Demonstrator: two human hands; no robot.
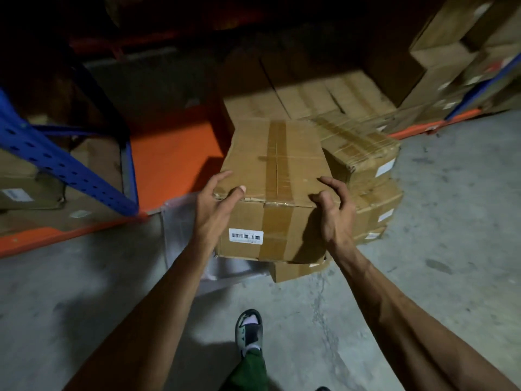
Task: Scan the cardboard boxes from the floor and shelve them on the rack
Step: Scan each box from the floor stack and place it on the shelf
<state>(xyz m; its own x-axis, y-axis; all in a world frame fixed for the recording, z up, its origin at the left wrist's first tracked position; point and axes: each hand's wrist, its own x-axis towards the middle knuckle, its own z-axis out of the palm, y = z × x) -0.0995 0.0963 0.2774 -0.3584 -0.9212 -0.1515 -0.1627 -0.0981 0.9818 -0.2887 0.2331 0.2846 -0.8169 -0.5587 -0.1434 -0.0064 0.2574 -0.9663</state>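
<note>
A taped cardboard box (275, 176) with a white barcode label (245, 236) on its near face sits on top of another box (296, 270) on the floor. My left hand (215, 207) grips its near left corner, thumb on the top edge. My right hand (334, 210) clamps the near right corner. To the right stands a stack of similar boxes (363, 176) with white labels. The rack (174, 162) has an orange bottom shelf just behind the box, with bare room on it.
A blue perforated rack upright (64, 165) slants at the left, with boxes (25, 182) behind it. More boxes (307, 94) fill the shelf at the back and right. Clear plastic wrap (180, 230) lies on the concrete floor. My sandalled foot (249, 331) is below.
</note>
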